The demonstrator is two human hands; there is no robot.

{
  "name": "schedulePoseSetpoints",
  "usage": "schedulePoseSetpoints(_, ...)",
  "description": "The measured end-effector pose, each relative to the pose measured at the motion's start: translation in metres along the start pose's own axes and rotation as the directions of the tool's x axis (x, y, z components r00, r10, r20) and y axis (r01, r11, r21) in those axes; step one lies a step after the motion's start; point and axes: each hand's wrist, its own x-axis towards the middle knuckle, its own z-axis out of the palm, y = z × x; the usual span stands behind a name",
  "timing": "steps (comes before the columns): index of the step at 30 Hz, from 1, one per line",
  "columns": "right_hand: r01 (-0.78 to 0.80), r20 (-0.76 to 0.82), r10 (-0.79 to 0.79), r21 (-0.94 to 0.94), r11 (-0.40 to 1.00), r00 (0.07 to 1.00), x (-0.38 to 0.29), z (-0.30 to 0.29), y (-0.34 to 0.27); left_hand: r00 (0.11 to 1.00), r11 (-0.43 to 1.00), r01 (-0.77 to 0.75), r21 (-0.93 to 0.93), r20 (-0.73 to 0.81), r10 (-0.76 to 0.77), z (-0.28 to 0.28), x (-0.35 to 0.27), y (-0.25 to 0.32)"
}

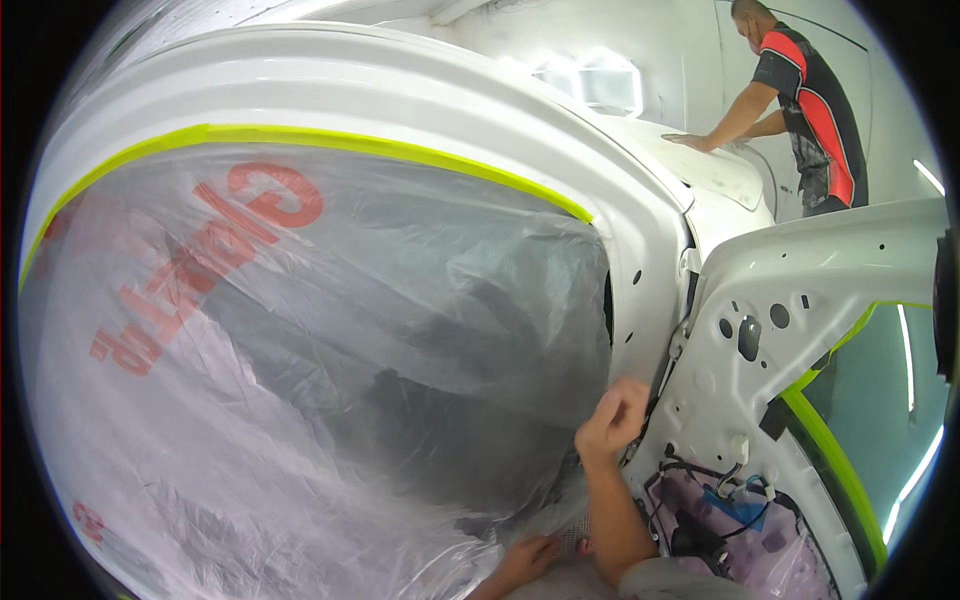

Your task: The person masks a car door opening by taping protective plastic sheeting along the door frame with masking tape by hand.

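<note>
My right hand (615, 424) is raised with its fingers curled at the white door pillar (649, 307) of a car body. Its outline is slightly blurred, and I cannot tell whether something thin sits under the fingers. Lower down, my left hand (531, 561) is beside the bottom edge of a clear plastic masking film (420, 322); its fingertips are hard to make out. The film covers the door opening and bears red lettering. Yellow-green masking tape (315, 136) fixes its upper edge along the white roof rail (360, 90).
To my right stands an opened car door (720, 390), its trim off, with wiring (731, 480) exposed and tape (832, 465) along its window. Beyond it, another person (810, 105) leans with hands on a white body panel (712, 169). Bright lamps (592, 79) hang behind.
</note>
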Motion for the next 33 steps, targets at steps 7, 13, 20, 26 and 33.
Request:
schedulePoseSetpoints(7,-0.142,0.522,0.185,-0.122,0.982,0.833,-0.098,-0.075,-0.021,0.991,0.968,-0.12,0.22,-0.031,0.13,0.05,-0.036,-0.123)
schedulePoseSetpoints(13,-0.274,0.792,0.454,-0.367,0.889,0.409,-0.162,-0.15,-0.07,0.866,0.958,0.287,-0.028,0.435,-0.246,0.076,-0.042,-0.141)
schedulePoseSetpoints(20,-0.133,0.915,0.393,-0.38,0.915,0.092,-0.173,-0.186,-0.107,0.757,0.918,0.393,0.049,0.549,-0.353,0.11,-0.049,-0.169)
schedulePoseSetpoints(26,-0.143,0.891,0.428,-0.408,0.902,0.153,-0.156,-0.222,-0.128,0.681,0.862,0.497,0.098,0.572,-0.457,0.16,-0.084,-0.173)
schedulePoseSetpoints(33,-0.323,0.761,0.648,-0.604,0.729,0.039,-0.15,-0.325,-0.169,0.615,0.772,0.626,0.104,0.543,-0.572,0.23,-0.145,-0.171)
